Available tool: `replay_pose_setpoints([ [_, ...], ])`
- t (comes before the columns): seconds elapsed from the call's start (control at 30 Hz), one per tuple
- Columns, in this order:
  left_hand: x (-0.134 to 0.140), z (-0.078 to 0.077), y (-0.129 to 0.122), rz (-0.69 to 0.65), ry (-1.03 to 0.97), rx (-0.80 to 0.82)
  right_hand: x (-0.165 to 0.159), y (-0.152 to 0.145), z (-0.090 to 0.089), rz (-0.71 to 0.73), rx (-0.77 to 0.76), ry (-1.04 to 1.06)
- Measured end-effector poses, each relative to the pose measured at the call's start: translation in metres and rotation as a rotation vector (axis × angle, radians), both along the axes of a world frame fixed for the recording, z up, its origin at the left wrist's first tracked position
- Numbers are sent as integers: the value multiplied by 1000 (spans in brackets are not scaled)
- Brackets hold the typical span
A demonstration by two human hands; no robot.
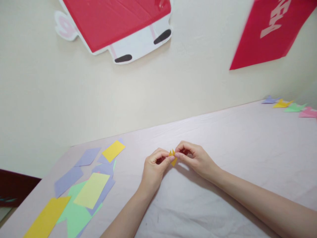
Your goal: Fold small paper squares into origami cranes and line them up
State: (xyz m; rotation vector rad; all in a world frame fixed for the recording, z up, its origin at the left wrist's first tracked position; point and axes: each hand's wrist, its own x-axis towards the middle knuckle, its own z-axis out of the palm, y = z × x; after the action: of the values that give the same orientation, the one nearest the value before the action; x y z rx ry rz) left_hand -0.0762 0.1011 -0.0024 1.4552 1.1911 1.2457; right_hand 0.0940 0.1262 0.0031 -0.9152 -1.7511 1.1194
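Observation:
A small folded piece of yellow paper (174, 162) with two pointed tips sticking up is held between my two hands, above the pale cloth. My left hand (155, 166) pinches its left side between thumb and fingers. From the right, my right hand (195, 158) grips the other side in the same kind of pinch. The fingers cover much of the paper, so its full shape is hidden.
Loose yellow, purple and green paper sheets (92, 191) overlap on the left of the cloth-covered surface (228, 138). Several folded paper figures (294, 107) stand at the far right by the wall. Red decorations (119, 23) hang on the wall.

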Motion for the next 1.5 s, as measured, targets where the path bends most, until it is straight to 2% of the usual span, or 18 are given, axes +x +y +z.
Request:
replay_pose_setpoints([
  [0.17, 1, 2, 0, 6, -45, -17, 0, 1, -1, 7, -31, 23],
  [0.57, -1, -2, 1, 11, -33, -29, -1, 0, -2, 8, 18, 7],
  [0.77, 0, -2, 0, -4, 22, -6, -3, 0, -1, 7, 38, -21],
  [1.13, 4, 8, -7, 17, 232, 102, -6, -3, -1, 41, 77, -111],
  [1.27, 6, 9, -7, 43, 186, 54, -6, -3, 0, 34, 77, -106],
  [1.4, 6, 8, -6, 16, 94, -38, -5, -2, 2, 6, 105, -125],
  [1.5, 4, 6, -4, 56, 60, -49, -3, -2, 3, -11, 96, -124],
])
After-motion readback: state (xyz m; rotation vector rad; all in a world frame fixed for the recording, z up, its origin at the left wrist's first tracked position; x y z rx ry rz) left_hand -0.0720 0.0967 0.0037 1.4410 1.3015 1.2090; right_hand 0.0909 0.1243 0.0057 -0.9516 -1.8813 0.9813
